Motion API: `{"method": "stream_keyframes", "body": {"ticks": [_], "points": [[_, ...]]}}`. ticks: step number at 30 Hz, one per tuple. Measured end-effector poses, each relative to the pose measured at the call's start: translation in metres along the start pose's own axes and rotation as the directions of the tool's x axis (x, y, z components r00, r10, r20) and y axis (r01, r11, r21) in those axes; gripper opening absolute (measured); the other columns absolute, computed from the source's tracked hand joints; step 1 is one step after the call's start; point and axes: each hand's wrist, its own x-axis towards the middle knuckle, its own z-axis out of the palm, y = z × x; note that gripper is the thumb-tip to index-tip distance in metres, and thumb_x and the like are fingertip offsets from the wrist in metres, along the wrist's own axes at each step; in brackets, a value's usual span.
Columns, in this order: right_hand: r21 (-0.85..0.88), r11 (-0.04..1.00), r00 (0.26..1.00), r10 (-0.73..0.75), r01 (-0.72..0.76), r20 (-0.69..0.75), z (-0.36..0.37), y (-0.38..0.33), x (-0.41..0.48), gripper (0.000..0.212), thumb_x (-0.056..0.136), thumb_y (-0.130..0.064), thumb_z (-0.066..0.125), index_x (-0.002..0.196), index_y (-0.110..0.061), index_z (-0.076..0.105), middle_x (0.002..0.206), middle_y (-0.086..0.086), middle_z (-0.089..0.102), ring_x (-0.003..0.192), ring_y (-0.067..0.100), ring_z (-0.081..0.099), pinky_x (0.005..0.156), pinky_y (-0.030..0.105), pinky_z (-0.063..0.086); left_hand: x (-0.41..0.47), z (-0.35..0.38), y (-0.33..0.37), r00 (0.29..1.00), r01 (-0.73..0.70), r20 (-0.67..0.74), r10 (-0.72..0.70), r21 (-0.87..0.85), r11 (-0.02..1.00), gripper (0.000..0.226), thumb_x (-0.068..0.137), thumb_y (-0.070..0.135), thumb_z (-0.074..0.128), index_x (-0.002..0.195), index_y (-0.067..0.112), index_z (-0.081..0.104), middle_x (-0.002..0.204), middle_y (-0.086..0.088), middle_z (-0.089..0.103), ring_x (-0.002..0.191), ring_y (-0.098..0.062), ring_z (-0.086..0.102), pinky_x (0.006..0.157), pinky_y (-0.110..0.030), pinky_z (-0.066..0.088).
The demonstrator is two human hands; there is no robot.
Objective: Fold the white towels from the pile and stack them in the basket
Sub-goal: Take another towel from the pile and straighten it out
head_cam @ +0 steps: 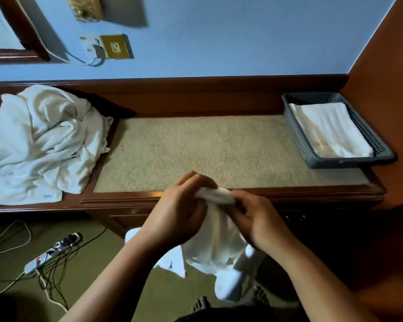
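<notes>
White towel [215, 240]: held by both hands at its bunched top edge, just in front of the near edge of the surface [196, 147]; the rest hanging loose towards the floor.
Left hand [182, 212]: fingers curled over the towel's top edge.
Right hand [254, 219]: close beside the left, fingers pinching the same bunched edge.
Pile of towels [40, 145]: white, unfolded, heaped at the far left, one corner draped over the front edge.
Basket [297, 133]: grey perforated plastic, at the right end of the surface, well apart from the pile.
Folded towel [330, 129]: white, flat inside the basket, faint yellow lettering near its front end.
Surface: beige inlay in a dark wood frame, spanning pile to basket.
Power strip [51, 252]: on the floor at lower left, several cables attached.
Wall socket [115, 46]: brass plate above the pile, white cable plugged in alongside.
</notes>
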Motion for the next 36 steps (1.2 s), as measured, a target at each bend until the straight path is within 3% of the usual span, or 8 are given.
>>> {"method": "stream_keyframes", "body": {"ticks": [5, 10, 12, 16, 20, 28, 32, 36], "points": [[0.005, 0.999, 0.98, -0.032, 0.034, -0.198, -0.036, 0.005, 0.0, 0.018, 0.095, -0.032, 0.061, 0.082, -0.02, 0.06, 0.063, -0.002, 0.06, 0.059, 0.011, 0.056, 0.06, 0.028, 0.045, -0.019, -0.012, -0.045, 0.979, 0.193, 0.027, -0.2, 0.165, 0.967, 0.036, 0.072, 0.014, 0.057, 0.106, 0.026, 0.063, 0.102, 0.014, 0.053, 0.088, -0.01, 0.061, 0.078, -0.032, 0.051], [0.027, 0.999, 0.953, 0.04, -0.034, -0.299, -0.05, 0.013, 0.005, 0.021, 0.096, -0.023, 0.063, 0.079, -0.012, 0.059, 0.06, -0.003, 0.056, 0.058, 0.007, 0.05, 0.056, 0.021, 0.038, -0.042, -0.039, -0.062, 0.957, 0.288, -0.024, -0.287, 0.132, 0.949, 0.046, 0.073, 0.007, 0.058, 0.107, 0.038, 0.06, 0.104, 0.023, 0.058, 0.095, 0.004, 0.059, 0.077, -0.011, 0.042], [0.034, 0.997, 0.941, 0.074, -0.067, -0.33, -0.049, 0.015, 0.007, 0.025, 0.095, -0.019, 0.064, 0.075, -0.008, 0.055, 0.057, 0.0, 0.051, 0.055, 0.009, 0.045, 0.055, 0.024, 0.036, -0.048, -0.05, -0.065, 0.941, 0.334, -0.093, -0.325, 0.109, 0.936, 0.047, 0.08, -0.003, 0.057, 0.103, 0.037, 0.064, 0.098, 0.016, 0.066, 0.089, 0.0, 0.063, 0.075, -0.015, 0.047], [0.095, 0.992, 0.931, 0.107, -0.079, -0.35, -0.042, 0.019, 0.008, 0.032, 0.092, -0.03, 0.062, 0.073, -0.008, 0.05, 0.053, -0.007, 0.045, 0.052, 0.008, 0.04, 0.052, 0.028, 0.033, -0.053, -0.06, -0.07, 0.892, 0.42, -0.149, -0.427, -0.078, 0.904, 0.018, 0.091, 0.021, 0.053, 0.096, 0.031, 0.067, 0.081, 0.001, 0.07, 0.075, -0.023, 0.065, 0.072, -0.043, 0.053], [0.223, 0.97, 0.892, 0.183, -0.096, -0.414, -0.036, 0.024, 0.013, 0.02, 0.094, -0.026, 0.065, 0.081, -0.011, 0.059, 0.056, -0.014, 0.054, 0.052, 0.004, 0.045, 0.056, 0.028, 0.038, -0.047, -0.047, -0.051, 0.855, 0.429, -0.124, -0.503, -0.375, 0.822, 0.014, 0.09, 0.03, 0.058, 0.093, 0.026, 0.071, 0.079, 0.001, 0.071, 0.07, -0.011, 0.061, 0.067, -0.039, 0.05], [0.281, 0.945, 0.925, 0.249, -0.167, -0.286, -0.034, 0.024, 0.003, 0.008, 0.093, -0.016, 0.069, 0.09, -0.02, 0.062, 0.066, -0.004, 0.062, 0.058, 0.008, 0.052, 0.061, 0.031, 0.044, -0.026, -0.045, -0.055, 0.779, 0.491, -0.286, -0.558, -0.276, 0.826, 0.009, 0.092, 0.031, 0.063, 0.091, 0.033, 0.071, 0.074, 0.01, 0.072, 0.064, -0.006, 0.061, 0.067, -0.039, 0.05], [0.56, 0.784, 0.836, 0.479, -0.269, -0.268, -0.032, 0.014, 0.0, 0.036, 0.092, -0.004, 0.067, 0.118, -0.024, 0.053, 0.071, 0.0, 0.048, 0.055, 0.013, 0.048, 0.057, 0.029, 0.044, -0.013, -0.039, -0.038, 0.776, 0.492, -0.234, -0.585, -0.356, 0.795, 0.013, 0.098, 0.013, 0.063, 0.09, 0.019, 0.072, 0.066, 0.005, 0.071, 0.053, -0.006, 0.058, 0.058, -0.03, 0.048], [0.794, 0.554, 0.826, 0.551, -0.251, -0.124, -0.038, 0.001, -0.001, 0.047, 0.093, 0.012, 0.051, 0.129, -0.019, 0.05, 0.078, 0.002, 0.045, 0.062, 0.01, 0.047, 0.061, 0.021, 0.044, -0.006, -0.007, -0.007, 0.756, 0.506, -0.014, -0.655, -0.621, 0.598, 0.009, 0.097, 0.01, 0.062, 0.1, 0.005, 0.07, 0.084, -0.015, 0.075, 0.07, -0.024, 0.071, 0.062, -0.034, 0.059]]}}
